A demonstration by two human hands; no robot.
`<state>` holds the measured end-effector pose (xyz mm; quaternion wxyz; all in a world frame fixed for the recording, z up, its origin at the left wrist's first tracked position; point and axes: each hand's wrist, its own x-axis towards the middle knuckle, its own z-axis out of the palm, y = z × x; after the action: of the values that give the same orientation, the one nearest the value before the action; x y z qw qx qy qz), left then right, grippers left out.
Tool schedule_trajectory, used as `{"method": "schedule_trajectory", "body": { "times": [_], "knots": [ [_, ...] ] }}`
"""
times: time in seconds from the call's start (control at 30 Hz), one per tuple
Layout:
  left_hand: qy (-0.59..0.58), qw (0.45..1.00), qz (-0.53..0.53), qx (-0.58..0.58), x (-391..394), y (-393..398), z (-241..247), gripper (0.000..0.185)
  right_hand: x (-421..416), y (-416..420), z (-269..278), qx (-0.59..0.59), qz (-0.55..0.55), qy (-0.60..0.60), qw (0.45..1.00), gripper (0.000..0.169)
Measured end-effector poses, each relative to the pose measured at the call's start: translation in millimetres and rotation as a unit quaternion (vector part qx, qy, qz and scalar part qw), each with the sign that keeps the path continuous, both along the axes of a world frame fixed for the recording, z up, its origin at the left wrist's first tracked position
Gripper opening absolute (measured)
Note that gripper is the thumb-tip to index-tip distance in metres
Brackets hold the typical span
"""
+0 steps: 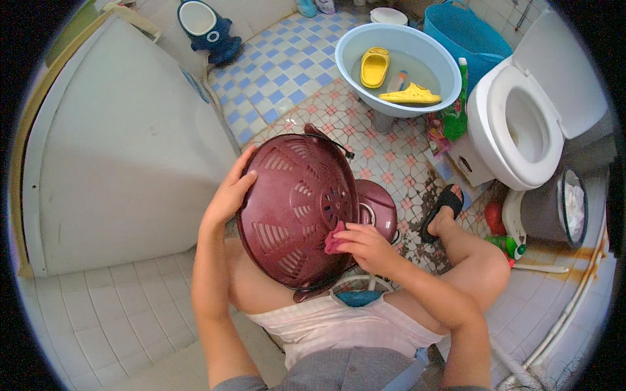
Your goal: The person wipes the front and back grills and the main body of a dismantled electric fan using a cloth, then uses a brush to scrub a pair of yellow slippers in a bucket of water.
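A round maroon plastic housing with vent slots [281,207], which looks like the back of a dish-type electric heater, stands tilted over my lap. My left hand [229,193] grips its left rim, with the thumb on the outer face. In the fingers of my right hand [372,248] is a crumpled dark-pink cloth [334,239], pressed against the housing near its central vents. A rounded maroon base [385,203] with a pale ring shows behind the right side. The housing hides the rest of it.
Ahead, a light-blue basin [349,80] holds water and yellow clogs [374,68]. A toilet [489,127] with its lid up and a waste bin [543,210] stand at the right. A white door-like panel [132,146] lies left. The tiled floor [386,151] has dirt near my sandal [449,203].
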<state>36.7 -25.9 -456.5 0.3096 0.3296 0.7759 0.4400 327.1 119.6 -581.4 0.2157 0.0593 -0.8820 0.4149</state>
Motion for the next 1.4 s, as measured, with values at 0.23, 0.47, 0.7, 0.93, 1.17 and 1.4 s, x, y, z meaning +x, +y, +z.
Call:
{"method": "schedule_trajectory", "body": {
  "times": [0.23,0.47,0.7,0.93,1.17,1.4],
  "knots": [
    [0.002,1.000,0.023,0.013,-17.1,-6.6,-9.7,0.054,-43.5,-12.8,34.4,-0.136,-0.139,0.037,0.980,0.049],
    [-0.014,1.000,0.009,0.011,-16.6,-8.3,-7.6,0.055,-88.4,-10.9,22.0,-0.118,-0.141,-0.003,0.983,0.039],
    [-0.039,0.998,0.044,0.005,-28.3,-16.8,-12.4,0.056,-117.2,4.0,4.3,-0.172,-0.199,0.022,0.964,0.035],
    [-0.039,0.995,0.068,0.055,-25.8,-13.6,-16.7,0.054,-113.3,1.4,-17.3,-0.262,-0.267,-0.014,0.927,0.038],
    [-0.045,0.994,0.086,0.044,-22.4,1.0,-15.2,0.052,-103.1,17.8,-29.9,-0.318,-0.388,-0.040,0.864,0.043],
    [-0.038,0.992,0.111,0.038,-11.8,13.9,-9.3,0.051,-113.9,23.8,43.8,-0.247,-0.182,0.021,0.952,0.039]
  ]
}}
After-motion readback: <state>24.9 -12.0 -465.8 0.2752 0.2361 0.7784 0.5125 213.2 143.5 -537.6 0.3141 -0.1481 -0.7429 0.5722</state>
